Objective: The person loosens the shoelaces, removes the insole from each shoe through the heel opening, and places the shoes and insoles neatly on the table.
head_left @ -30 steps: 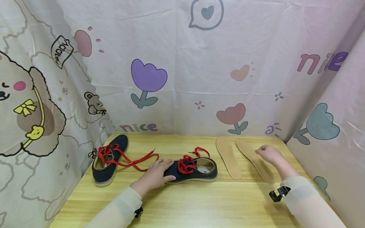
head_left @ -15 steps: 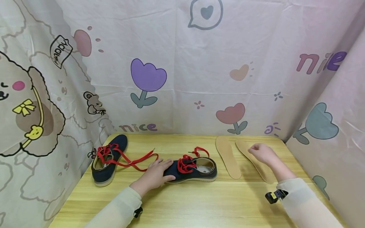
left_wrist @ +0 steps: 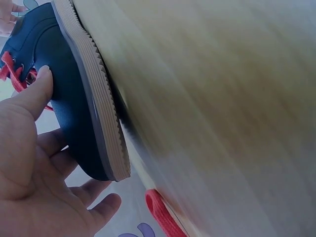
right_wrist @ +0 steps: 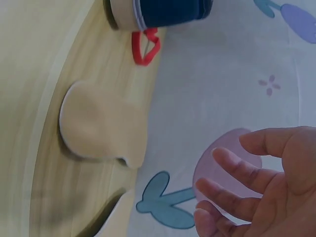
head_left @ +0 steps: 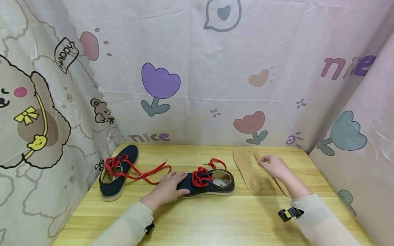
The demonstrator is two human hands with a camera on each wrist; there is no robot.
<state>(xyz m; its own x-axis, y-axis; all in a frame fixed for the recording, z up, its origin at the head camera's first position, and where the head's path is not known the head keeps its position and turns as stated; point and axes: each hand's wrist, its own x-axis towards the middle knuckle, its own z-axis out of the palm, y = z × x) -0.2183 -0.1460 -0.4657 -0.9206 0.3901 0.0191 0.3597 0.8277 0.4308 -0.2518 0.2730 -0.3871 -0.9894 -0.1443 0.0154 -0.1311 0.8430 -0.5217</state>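
Observation:
My left hand [head_left: 167,189] holds the toe end of a navy canvas shoe [head_left: 220,189] with red laces [head_left: 201,177]. The left wrist view has the thumb [left_wrist: 37,94] against the upper and the other fingers about the toe. My right hand [head_left: 275,167] hovers above two tan insoles, its fingers loosely curled with nothing between them. The left insole [head_left: 246,169] lies in full sight, while my hand partly covers the right insole [head_left: 281,188]. Both insoles also appear in the right wrist view, where the nearer insole [right_wrist: 101,123] lies apart from my fingers.
A matching navy shoe [head_left: 115,186] stands at the table's left, its long red lace [head_left: 144,177] trailing toward my left hand. The wooden table [head_left: 215,222] meets a printed curtain [head_left: 197,78] at the back and sides.
My right hand has moved left, from the outer side of the right insole to above the space near both insoles. The left hand and the shoes have stayed put.

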